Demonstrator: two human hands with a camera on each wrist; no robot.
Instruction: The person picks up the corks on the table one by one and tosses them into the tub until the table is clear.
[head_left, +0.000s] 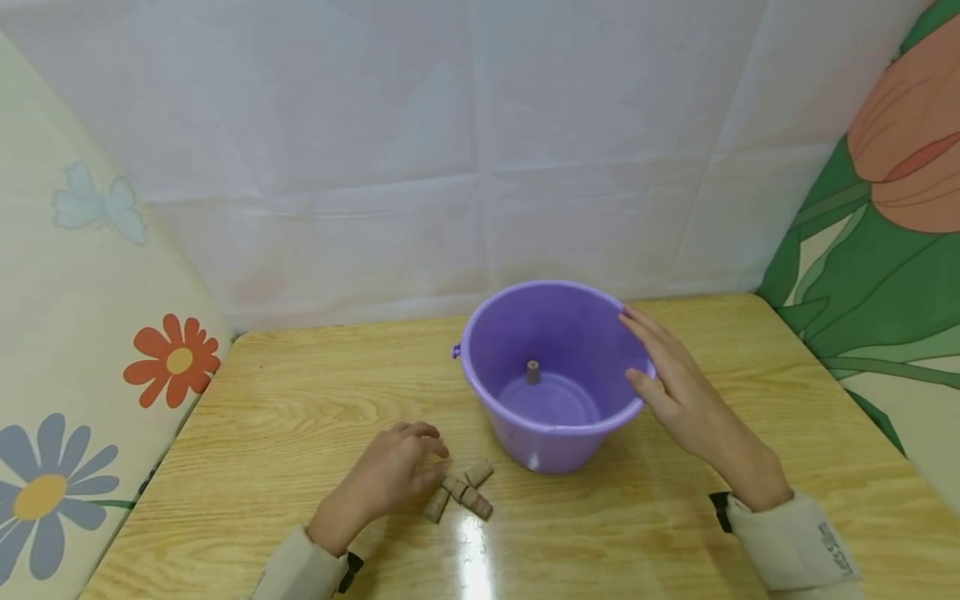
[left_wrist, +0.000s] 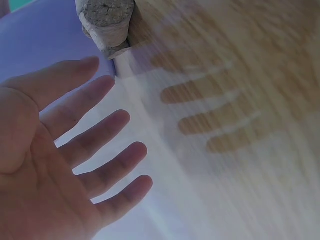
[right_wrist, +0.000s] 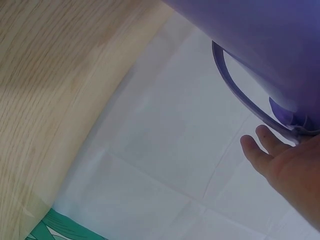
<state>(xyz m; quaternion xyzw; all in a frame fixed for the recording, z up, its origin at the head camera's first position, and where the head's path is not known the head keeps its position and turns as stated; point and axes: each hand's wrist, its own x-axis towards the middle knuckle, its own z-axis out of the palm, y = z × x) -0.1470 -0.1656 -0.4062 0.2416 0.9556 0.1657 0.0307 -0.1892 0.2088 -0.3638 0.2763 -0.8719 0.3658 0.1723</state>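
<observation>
Presumably light and firm, the corks (head_left: 456,488) lie before the bucket (head_left: 558,450), well in from the left edge of the desk (head_left: 337,375), best pinched mid-length; left hand (head_left: 392,468): grip apart, empty; right hand (head_left: 688,410): grip clamped on the bucket's rim

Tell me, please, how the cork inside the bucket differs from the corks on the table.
The cork in the purple bucket appears to stand on end; the corks on the table lie on their sides. The bucket's cork shows alone, while the table's corks are bunched together. Both are brownish.
</observation>
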